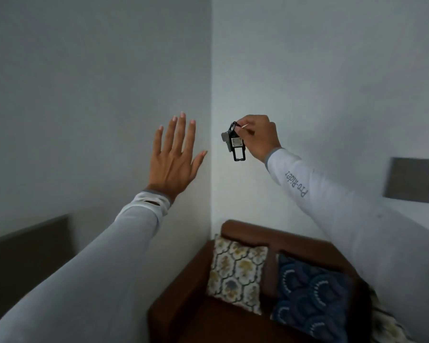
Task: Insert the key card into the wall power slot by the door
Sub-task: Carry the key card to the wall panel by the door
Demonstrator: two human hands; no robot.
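Head view: the left hand (174,157) is raised with its arm outstretched, palm toward the white wall (97,82), fingers (181,134) spread wide and holding nothing. The right hand (258,137), arm extended, pinches the top of a small black rectangular key tag (236,144) between closed fingers (243,131); the tag hangs in the air near the wall corner, above a brown armchair (235,231).

At lower right we see a brown armchair (183,308) in the wall corner, holding a yellow-patterned cushion (235,271) beside a dark blue one (312,298). A grey wall panel (414,180) sits at the right edge.
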